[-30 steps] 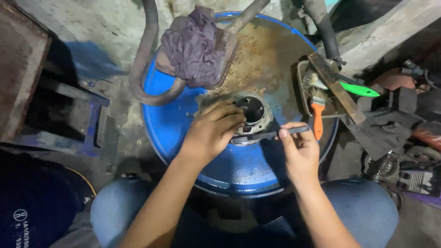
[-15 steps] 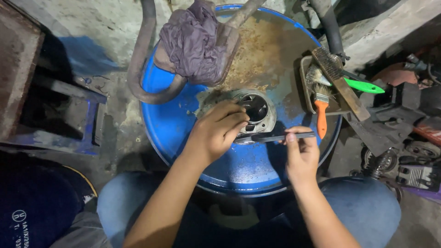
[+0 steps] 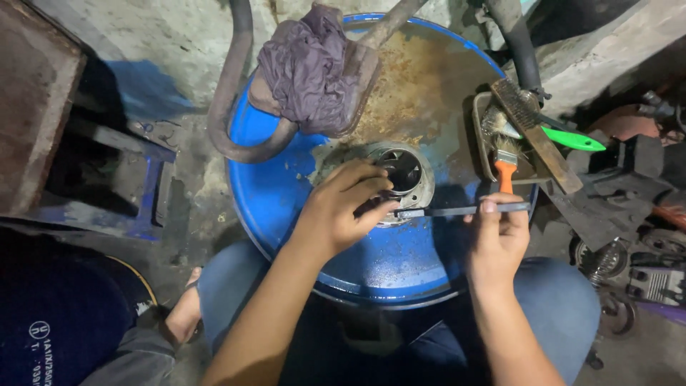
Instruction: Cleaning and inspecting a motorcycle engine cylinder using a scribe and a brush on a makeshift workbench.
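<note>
Head view shows the left hand (image 3: 341,214) holding the round metal part (image 3: 401,175) on the blue drum (image 3: 286,193). Right hand (image 3: 496,239) fingers pinch a flat file (image 3: 457,210), maybe scraping its edge. Keep it flat, steady.

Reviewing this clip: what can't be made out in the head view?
- Round grey metal part on the blue drum lid: its near left side is hidden by the left hand.
- Thin flat dark metal tool: the held end is covered by the right hand.
- Bent rusty pipe: cut off by the top edge.
- Purple crumpled rag: hides whatever is under it.
</note>
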